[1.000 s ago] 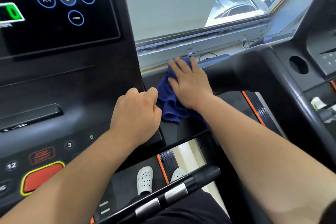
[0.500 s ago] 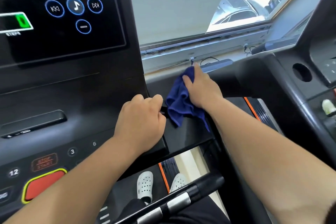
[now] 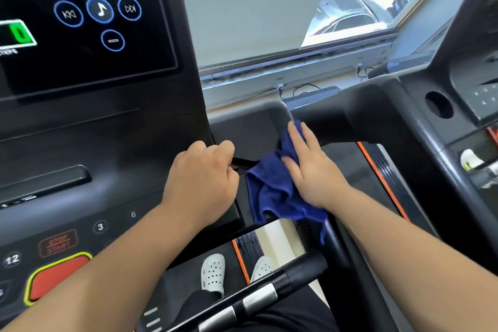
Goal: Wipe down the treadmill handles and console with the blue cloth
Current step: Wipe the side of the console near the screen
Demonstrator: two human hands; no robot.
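Blue cloth (image 3: 272, 194) sits bunched on the black side arm (image 3: 250, 127) just right of the console (image 3: 80, 129). Your right hand (image 3: 312, 172) presses it down, grip apart, fingers straight, so it is pinned rather than held. A loose corner hangs over the near edge, and a quick stroke could let it slip out and drop to the belt. Your left hand (image 3: 202, 180) has its grip curled on the console's edge, with the forearm above the keys beside the red button (image 3: 58, 276). Lean on it and you may press one.
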